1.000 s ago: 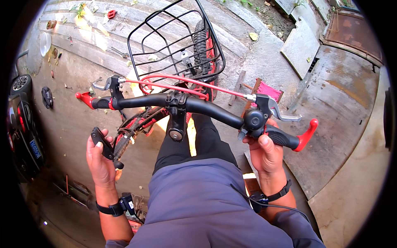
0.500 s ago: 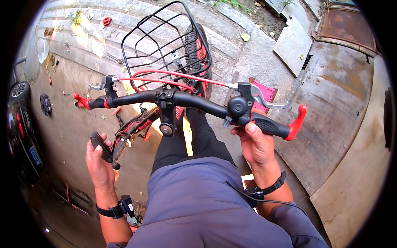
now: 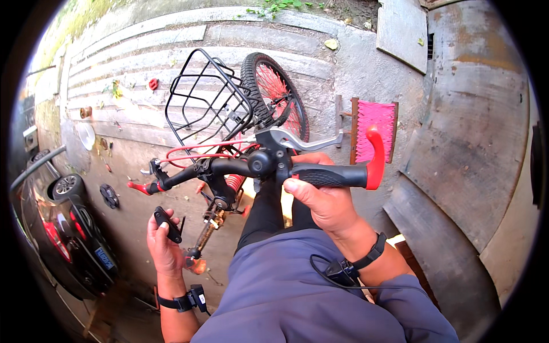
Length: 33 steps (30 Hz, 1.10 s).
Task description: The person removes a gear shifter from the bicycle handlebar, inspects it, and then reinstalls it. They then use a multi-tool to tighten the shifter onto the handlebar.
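My left hand (image 3: pixel 166 251) is closed on a black folding multi-tool (image 3: pixel 167 224), with a thin dark piece sticking out beside the fingers. It is held off to the left of the bicycle, touching no part of it. My right hand (image 3: pixel 326 200) wraps the black right handlebar grip (image 3: pixel 326 174), thumb on the near side and fingers reaching behind it. A red bar end (image 3: pixel 374 160) caps that grip. Just inboard sit the silver brake lever (image 3: pixel 303 141) and a round black bell (image 3: pixel 261 163). The handlebar (image 3: pixel 229 167) runs slantwise to the left grip (image 3: pixel 154 188).
A black wire basket (image 3: pixel 209 100) hangs before the handlebar, next to the front wheel (image 3: pixel 274 94) with red spokes. A pink-corded stool (image 3: pixel 374 128) stands at the right. A dark car (image 3: pixel 74 240) is at the left. Loose parts lie on the ground, among them a black round part (image 3: pixel 108 196).
The handlebar and front wheel have turned, bringing the right grip nearer the middle with my right hand on it. My left hand, still holding the multi-tool, appears farther right in the picture.
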Tool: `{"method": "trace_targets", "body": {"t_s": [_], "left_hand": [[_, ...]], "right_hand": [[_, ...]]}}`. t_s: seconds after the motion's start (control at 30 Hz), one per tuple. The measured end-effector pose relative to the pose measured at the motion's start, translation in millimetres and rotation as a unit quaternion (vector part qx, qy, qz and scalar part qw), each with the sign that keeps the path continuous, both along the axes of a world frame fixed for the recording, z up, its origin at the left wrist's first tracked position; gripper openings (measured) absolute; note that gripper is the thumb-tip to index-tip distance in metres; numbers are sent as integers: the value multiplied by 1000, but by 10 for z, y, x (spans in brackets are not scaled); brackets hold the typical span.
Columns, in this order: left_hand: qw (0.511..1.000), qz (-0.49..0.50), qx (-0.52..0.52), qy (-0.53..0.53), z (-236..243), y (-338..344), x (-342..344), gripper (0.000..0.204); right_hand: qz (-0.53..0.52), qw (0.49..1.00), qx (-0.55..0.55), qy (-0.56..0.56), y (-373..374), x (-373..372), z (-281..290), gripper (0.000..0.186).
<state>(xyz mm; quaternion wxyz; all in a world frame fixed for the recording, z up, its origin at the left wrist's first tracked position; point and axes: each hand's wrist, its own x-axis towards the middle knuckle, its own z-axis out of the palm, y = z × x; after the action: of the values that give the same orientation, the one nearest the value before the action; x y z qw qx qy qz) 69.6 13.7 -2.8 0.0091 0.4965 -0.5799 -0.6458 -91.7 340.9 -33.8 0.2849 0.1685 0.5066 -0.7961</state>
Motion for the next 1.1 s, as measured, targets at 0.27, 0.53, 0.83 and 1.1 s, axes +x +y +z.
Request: {"method": "trace_targets", "body": {"t_s": [0.27,0.53,0.83,1.1], "left_hand": [[999,-34,-2,-18,59,54,-231,36],[999,-35,-19,-26,86,-5,-320,34],[998,-1,-55,-23,85,-152,-239,38],[998,62,-26,0,33,-230,32,36]], "right_hand": [[-8,1000,-3,28,-15,12,-49,37],[-2,998,-6,56,9,-1,-56,37],[25,999,35,18,52,-22,-36,41],[63,997,39,18,260,-76,43,54]]}}
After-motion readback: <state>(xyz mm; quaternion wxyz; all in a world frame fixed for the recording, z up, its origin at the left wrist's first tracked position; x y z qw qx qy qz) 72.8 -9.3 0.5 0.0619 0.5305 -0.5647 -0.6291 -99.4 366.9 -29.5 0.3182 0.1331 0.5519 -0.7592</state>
